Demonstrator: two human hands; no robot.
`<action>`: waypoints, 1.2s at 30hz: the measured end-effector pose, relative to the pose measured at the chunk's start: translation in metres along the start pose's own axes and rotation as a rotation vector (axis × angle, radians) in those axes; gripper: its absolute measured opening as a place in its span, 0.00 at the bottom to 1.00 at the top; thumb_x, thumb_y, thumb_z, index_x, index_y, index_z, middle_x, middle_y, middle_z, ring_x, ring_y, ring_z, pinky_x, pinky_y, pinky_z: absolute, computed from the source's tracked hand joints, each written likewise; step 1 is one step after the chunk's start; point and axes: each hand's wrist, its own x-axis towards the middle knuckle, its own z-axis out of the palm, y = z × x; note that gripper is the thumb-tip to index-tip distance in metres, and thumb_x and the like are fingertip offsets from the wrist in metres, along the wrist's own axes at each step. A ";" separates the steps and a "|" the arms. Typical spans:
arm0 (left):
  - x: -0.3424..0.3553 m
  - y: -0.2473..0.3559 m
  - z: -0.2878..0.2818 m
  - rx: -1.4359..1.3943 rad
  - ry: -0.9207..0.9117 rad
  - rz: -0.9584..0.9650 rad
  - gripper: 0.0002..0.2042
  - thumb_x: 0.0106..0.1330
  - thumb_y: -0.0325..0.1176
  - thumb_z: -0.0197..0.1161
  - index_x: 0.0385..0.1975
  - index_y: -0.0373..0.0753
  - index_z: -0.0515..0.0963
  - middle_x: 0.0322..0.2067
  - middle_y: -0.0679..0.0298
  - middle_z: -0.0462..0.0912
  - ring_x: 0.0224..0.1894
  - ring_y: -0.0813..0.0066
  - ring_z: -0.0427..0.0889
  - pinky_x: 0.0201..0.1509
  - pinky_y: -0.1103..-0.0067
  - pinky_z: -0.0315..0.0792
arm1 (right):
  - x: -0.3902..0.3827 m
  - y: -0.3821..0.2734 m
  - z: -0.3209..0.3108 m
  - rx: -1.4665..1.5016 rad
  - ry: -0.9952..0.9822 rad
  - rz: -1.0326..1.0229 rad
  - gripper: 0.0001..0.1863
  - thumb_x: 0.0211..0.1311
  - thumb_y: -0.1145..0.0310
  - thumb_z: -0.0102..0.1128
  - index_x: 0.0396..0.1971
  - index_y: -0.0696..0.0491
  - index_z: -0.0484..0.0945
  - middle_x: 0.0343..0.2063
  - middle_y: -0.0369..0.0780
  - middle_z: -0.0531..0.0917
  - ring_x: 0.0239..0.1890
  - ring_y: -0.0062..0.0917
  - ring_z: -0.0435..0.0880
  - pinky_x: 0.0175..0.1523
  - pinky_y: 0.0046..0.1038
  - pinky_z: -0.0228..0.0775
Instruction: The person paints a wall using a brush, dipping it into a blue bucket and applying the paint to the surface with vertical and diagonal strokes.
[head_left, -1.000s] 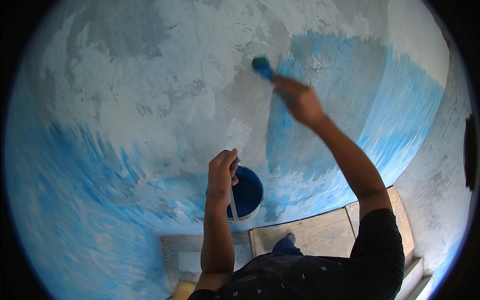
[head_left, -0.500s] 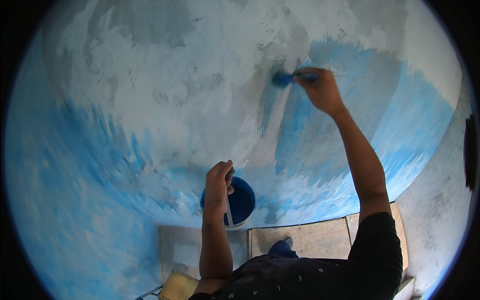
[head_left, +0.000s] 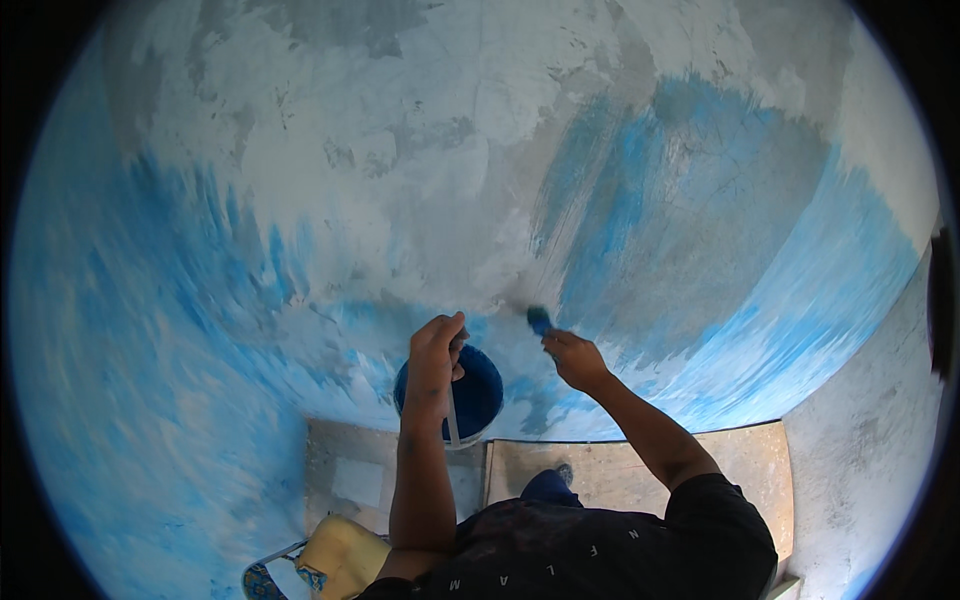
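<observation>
My left hand (head_left: 436,358) is closed around the pale handle (head_left: 452,418) of a paint bucket (head_left: 495,372), which hangs below and just right of it. Dark blue covers the bucket's inside. In my right hand (head_left: 578,360) is a paintbrush (head_left: 539,319), its dark wet bristles pointing up toward the wall. The brush is a short way right of the bucket, low before the wall (head_left: 430,190); whether the bristles touch the wall I cannot tell. Fresh blue strokes (head_left: 610,190) run down the grey and white surface above my right hand.
Boards (head_left: 640,470) form a floor below, where one of my shoes (head_left: 565,473) shows. A yellow container (head_left: 340,555) stands at the lower left beside something blue-patterned (head_left: 262,583). A bare grey wall (head_left: 860,420) bounds the right, with a dark object (head_left: 940,305) at its far edge.
My right hand has brought the brush down from high on the wall to near the bucket. More blue shows along the streaks there. My left hand still holds the bucket.
</observation>
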 end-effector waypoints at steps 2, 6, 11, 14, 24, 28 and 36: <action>0.001 0.000 0.001 0.008 0.001 -0.017 0.15 0.67 0.47 0.62 0.22 0.47 0.70 0.21 0.75 0.63 0.21 0.86 0.52 0.27 0.80 0.50 | 0.002 0.007 -0.010 0.109 -0.112 0.110 0.09 0.62 0.74 0.64 0.42 0.56 0.85 0.50 0.47 0.85 0.49 0.42 0.86 0.52 0.41 0.79; 0.004 0.000 -0.013 0.033 0.019 -0.029 0.15 0.66 0.47 0.62 0.22 0.47 0.71 0.22 0.75 0.65 0.21 0.85 0.53 0.28 0.80 0.51 | 0.045 0.002 -0.093 0.251 0.203 0.089 0.12 0.60 0.76 0.68 0.44 0.59 0.84 0.46 0.49 0.87 0.47 0.43 0.87 0.53 0.37 0.80; 0.012 -0.011 -0.018 0.027 -0.015 -0.049 0.14 0.66 0.46 0.62 0.23 0.47 0.71 0.23 0.75 0.68 0.21 0.85 0.54 0.28 0.80 0.51 | 0.098 -0.018 -0.222 -0.090 0.754 -0.125 0.11 0.60 0.82 0.65 0.43 0.59 0.85 0.49 0.49 0.86 0.49 0.40 0.88 0.53 0.35 0.82; 0.015 -0.017 -0.022 0.014 -0.036 -0.071 0.14 0.66 0.46 0.62 0.23 0.47 0.71 0.23 0.74 0.68 0.21 0.85 0.55 0.28 0.80 0.52 | 0.093 -0.006 -0.209 -0.134 0.748 -0.063 0.12 0.61 0.82 0.65 0.44 0.58 0.85 0.51 0.48 0.85 0.51 0.41 0.87 0.54 0.36 0.82; 0.025 -0.031 -0.020 0.025 -0.051 -0.109 0.15 0.67 0.48 0.62 0.24 0.46 0.72 0.22 0.75 0.65 0.20 0.85 0.55 0.27 0.80 0.52 | -0.056 0.019 0.051 0.217 0.274 0.275 0.11 0.61 0.79 0.62 0.44 0.55 0.84 0.53 0.47 0.84 0.53 0.43 0.84 0.57 0.38 0.78; 0.026 -0.036 -0.027 0.028 -0.045 -0.137 0.16 0.67 0.48 0.62 0.24 0.45 0.72 0.21 0.76 0.63 0.21 0.85 0.55 0.27 0.80 0.52 | -0.047 0.005 0.056 0.365 0.113 0.331 0.12 0.62 0.77 0.64 0.45 0.55 0.83 0.53 0.48 0.84 0.54 0.45 0.83 0.57 0.39 0.78; 0.018 -0.046 -0.049 0.043 0.055 -0.119 0.16 0.70 0.45 0.62 0.24 0.42 0.74 0.21 0.74 0.64 0.21 0.86 0.58 0.24 0.82 0.55 | 0.024 -0.014 -0.032 0.161 0.638 0.192 0.13 0.61 0.82 0.64 0.46 0.58 0.83 0.53 0.51 0.84 0.54 0.45 0.85 0.55 0.38 0.80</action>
